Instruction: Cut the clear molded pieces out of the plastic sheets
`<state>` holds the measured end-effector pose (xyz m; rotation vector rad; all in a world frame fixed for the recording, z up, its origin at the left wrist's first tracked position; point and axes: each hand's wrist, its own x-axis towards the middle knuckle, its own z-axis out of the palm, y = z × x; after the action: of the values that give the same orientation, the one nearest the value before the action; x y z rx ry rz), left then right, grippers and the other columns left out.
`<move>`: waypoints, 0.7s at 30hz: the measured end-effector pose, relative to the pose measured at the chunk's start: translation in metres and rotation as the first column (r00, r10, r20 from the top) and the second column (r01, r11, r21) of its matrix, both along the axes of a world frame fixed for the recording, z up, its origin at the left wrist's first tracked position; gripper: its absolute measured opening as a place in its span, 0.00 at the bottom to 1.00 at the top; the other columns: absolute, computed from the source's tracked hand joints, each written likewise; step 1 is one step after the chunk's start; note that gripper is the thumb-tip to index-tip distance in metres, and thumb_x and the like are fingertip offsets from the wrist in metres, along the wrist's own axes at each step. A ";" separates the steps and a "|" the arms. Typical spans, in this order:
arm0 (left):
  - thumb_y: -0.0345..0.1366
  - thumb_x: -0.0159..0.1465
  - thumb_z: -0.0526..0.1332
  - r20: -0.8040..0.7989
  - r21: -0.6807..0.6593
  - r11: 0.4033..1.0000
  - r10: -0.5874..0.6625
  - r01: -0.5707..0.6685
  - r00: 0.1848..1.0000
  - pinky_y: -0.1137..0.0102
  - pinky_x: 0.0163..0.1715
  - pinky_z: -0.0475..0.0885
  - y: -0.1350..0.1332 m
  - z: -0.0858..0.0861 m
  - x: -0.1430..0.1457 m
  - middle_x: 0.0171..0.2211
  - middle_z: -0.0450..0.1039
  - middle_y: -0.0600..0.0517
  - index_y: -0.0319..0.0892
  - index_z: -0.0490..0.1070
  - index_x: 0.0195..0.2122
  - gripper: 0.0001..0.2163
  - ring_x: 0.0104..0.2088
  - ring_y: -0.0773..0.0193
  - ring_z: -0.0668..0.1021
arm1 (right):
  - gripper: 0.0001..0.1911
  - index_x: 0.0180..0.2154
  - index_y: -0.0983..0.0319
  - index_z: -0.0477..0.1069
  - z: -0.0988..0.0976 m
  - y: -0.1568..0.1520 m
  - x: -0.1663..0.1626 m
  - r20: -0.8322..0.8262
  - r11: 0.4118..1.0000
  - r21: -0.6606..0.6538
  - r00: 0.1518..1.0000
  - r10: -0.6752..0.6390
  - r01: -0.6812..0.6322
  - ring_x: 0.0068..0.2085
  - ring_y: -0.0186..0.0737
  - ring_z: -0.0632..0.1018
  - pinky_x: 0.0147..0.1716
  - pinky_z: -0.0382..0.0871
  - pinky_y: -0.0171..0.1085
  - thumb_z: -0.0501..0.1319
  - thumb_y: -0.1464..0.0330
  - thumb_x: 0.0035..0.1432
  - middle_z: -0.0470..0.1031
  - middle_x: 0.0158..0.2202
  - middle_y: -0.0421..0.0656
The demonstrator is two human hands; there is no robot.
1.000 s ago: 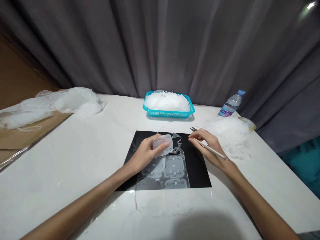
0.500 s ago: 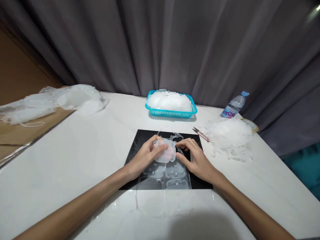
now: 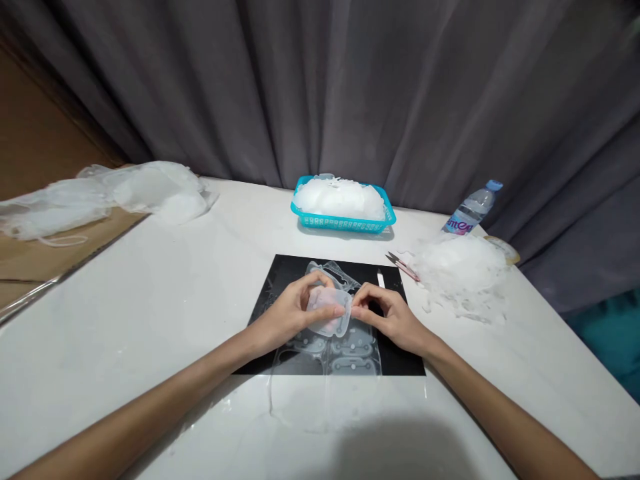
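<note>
My left hand grips a translucent, rounded-square silicone piece, its thumb across the front and its fingers behind. At the right edge of that piece, my right hand has thumb and index finger pinched together. Whatever sits in the pinch is too small to make out; it may be the edge itself. Beneath both hands lies a clear moulded sheet with several rounded shapes and thin loose strips. It rests on a black mat, partly covered by my hands. A white pen-like tool with a dark tip lies beyond my right hand.
A turquoise basket heaped with white translucent pieces stands at the back. To the right are thread snips, a pile of clear scraps, a water bottle and a tape roll. Plastic bags lie on cardboard at left.
My right thumb and index finger have closed together at the piece's right edge. The piece has tilted and moved slightly down; the pen-like tool has come into view.
</note>
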<state>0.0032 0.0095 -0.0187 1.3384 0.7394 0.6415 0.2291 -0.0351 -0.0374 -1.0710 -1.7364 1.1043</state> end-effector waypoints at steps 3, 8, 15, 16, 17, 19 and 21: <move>0.42 0.62 0.72 -0.075 0.023 0.998 -0.060 0.062 0.995 0.73 0.30 0.70 0.000 0.001 -0.003 0.30 0.70 0.57 0.42 0.70 0.42 0.15 0.29 0.68 0.74 | 0.08 0.36 0.60 0.73 0.000 0.000 0.003 0.118 0.991 0.133 0.993 -0.027 0.011 0.37 0.38 0.72 0.40 0.67 0.37 0.63 0.64 0.68 0.71 0.34 0.40; 0.40 0.58 0.74 -0.218 -0.085 0.934 -0.357 0.347 0.908 0.75 0.28 0.66 0.001 0.012 -0.015 0.30 0.71 0.56 0.40 0.73 0.36 0.13 0.29 0.68 0.73 | 0.11 0.29 0.58 0.62 -0.016 0.016 0.008 0.253 0.865 0.371 0.859 -0.445 0.338 0.33 0.39 0.69 0.35 0.64 0.38 0.58 0.70 0.66 0.66 0.30 0.39; 0.41 0.64 0.70 -0.124 0.055 0.977 -0.200 0.208 0.972 0.76 0.27 0.63 -0.002 0.022 -0.013 0.29 0.69 0.56 0.40 0.73 0.36 0.11 0.28 0.70 0.70 | 0.11 0.48 0.59 0.67 -0.005 0.009 0.018 0.163 0.774 0.396 0.792 -0.589 0.494 0.37 0.41 0.71 0.41 0.70 0.42 0.63 0.63 0.66 0.68 0.39 0.42; 0.41 0.65 0.70 -0.116 0.078 0.980 -0.171 0.181 0.978 0.75 0.27 0.63 -0.003 0.022 -0.012 0.29 0.69 0.56 0.40 0.73 0.36 0.10 0.28 0.70 0.70 | 0.12 0.49 0.58 0.66 0.001 0.003 0.016 0.119 0.766 0.393 0.798 -0.591 0.508 0.37 0.41 0.72 0.43 0.70 0.43 0.62 0.63 0.67 0.68 0.40 0.42; 0.41 0.65 0.69 -0.109 0.098 0.982 -0.147 0.158 0.983 0.75 0.28 0.64 -0.004 0.022 -0.011 0.29 0.70 0.55 0.40 0.74 0.36 0.10 0.29 0.69 0.70 | 0.11 0.50 0.58 0.66 0.008 -0.005 0.012 0.079 0.784 0.373 0.824 -0.560 0.497 0.37 0.40 0.72 0.43 0.70 0.43 0.61 0.63 0.69 0.69 0.40 0.42; 0.42 0.66 0.69 -0.092 0.121 0.985 -0.111 0.122 0.989 0.74 0.28 0.65 -0.006 0.022 -0.011 0.29 0.70 0.55 0.40 0.74 0.36 0.10 0.29 0.68 0.71 | 0.10 0.51 0.56 0.67 0.019 -0.019 0.003 0.044 0.880 0.306 0.918 -0.395 0.364 0.38 0.40 0.74 0.43 0.72 0.42 0.61 0.64 0.70 0.71 0.39 0.42; 0.42 0.66 0.69 -0.067 0.123 0.987 -0.093 0.101 0.993 0.73 0.28 0.66 -0.007 0.023 -0.011 0.29 0.71 0.54 0.40 0.75 0.37 0.10 0.29 0.67 0.73 | 0.10 0.50 0.56 0.70 0.026 -0.030 -0.006 0.079 0.934 0.298 0.971 -0.228 0.195 0.40 0.41 0.76 0.42 0.72 0.42 0.64 0.65 0.68 0.74 0.39 0.42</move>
<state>-0.0075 0.0023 0.0038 1.5070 0.6875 0.5793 0.2232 -0.0647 -0.0117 -1.1207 -1.7559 0.6439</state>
